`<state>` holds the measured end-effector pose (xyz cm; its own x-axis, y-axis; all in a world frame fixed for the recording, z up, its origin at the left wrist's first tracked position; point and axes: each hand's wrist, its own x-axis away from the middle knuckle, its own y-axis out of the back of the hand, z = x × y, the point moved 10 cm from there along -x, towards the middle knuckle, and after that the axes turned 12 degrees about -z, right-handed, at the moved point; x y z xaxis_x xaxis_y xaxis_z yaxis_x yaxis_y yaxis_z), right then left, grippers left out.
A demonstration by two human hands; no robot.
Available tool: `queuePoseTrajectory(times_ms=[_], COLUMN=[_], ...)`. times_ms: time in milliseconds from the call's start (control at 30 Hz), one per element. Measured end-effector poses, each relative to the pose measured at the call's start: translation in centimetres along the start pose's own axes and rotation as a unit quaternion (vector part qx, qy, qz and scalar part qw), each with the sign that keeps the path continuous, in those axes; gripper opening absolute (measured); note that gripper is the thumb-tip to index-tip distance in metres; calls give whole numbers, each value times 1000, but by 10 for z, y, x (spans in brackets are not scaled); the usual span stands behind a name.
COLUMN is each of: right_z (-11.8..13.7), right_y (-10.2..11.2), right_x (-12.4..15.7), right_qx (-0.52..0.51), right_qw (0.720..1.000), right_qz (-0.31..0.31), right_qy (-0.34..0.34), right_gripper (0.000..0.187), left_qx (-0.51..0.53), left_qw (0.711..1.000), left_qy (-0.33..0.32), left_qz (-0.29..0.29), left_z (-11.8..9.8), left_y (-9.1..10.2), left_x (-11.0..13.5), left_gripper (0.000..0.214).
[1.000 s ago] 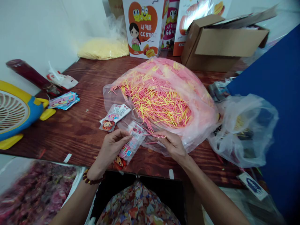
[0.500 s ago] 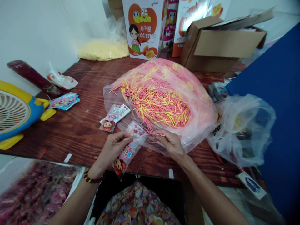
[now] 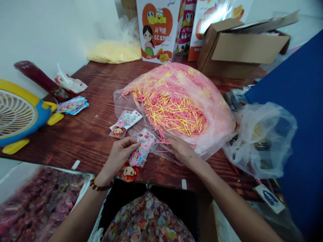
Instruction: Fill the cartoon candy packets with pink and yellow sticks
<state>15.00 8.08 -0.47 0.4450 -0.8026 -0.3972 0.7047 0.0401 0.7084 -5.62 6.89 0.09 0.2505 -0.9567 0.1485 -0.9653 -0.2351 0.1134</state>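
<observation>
My left hand (image 3: 120,155) pinches a small clear printed packet (image 3: 138,155) with a cartoon face at its lower end. My right hand (image 3: 182,149) holds a few thin pink sticks (image 3: 161,143) pointed into the packet's open top. Just beyond both hands lies a big clear plastic bag (image 3: 214,114) heaped with pink and yellow sticks (image 3: 174,107). A second flat printed packet (image 3: 125,123) lies on the wooden table (image 3: 85,134) left of the bag's mouth.
A yellow and blue fan (image 3: 17,117) stands at far left, with a small stack of packets (image 3: 72,105) beside it. Printed cartons (image 3: 157,30) and a brown cardboard box (image 3: 237,47) stand at the back. A crumpled clear bag (image 3: 262,141) and a blue panel (image 3: 302,111) are at right.
My right hand has brought the pink sticks left, up to the packet's mouth. The view has shifted slightly; my left hand keeps its hold on the packet.
</observation>
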Motion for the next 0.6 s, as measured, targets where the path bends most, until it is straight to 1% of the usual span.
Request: queuePoseTrajectory(times_ms=[100, 167, 233, 300, 400, 467, 533, 600], right_z=[11, 11, 6, 1, -5, -6, -1, 5], right_y=[-18, -30, -34, -29, -16, -14, -20, -32], right_x=[-16, -23, -25, -24, -18, -15, -15, -17], right_qx=[82, 123, 143, 133, 93, 83, 103, 141], right_qw=[995, 990, 987, 990, 996, 996, 994, 988], right_qz=[30, 61, 71, 50, 0, -13, 5, 39], right_qy=[41, 40, 24, 9, 3, 9, 31, 55], right_gripper=[24, 21, 21, 25, 41, 45, 37, 26], left_qx=[5, 11, 16, 13, 7, 11, 15, 14], left_qw=[1000, 1000, 1000, 1000, 1000, 999, 999, 999], left_qy=[1, 5, 4, -4, -6, -1, 0, -2], left_qz=[-2, -2, 0, 5, 20, 30, 38, 46], left_z=[2, 5, 6, 6, 7, 9, 9, 8], left_y=[2, 3, 5, 6, 2, -3, -8, -12], left_x=[-1, -2, -3, -3, -4, -5, -5, -5], left_gripper=[32, 31, 31, 31, 31, 32, 32, 32])
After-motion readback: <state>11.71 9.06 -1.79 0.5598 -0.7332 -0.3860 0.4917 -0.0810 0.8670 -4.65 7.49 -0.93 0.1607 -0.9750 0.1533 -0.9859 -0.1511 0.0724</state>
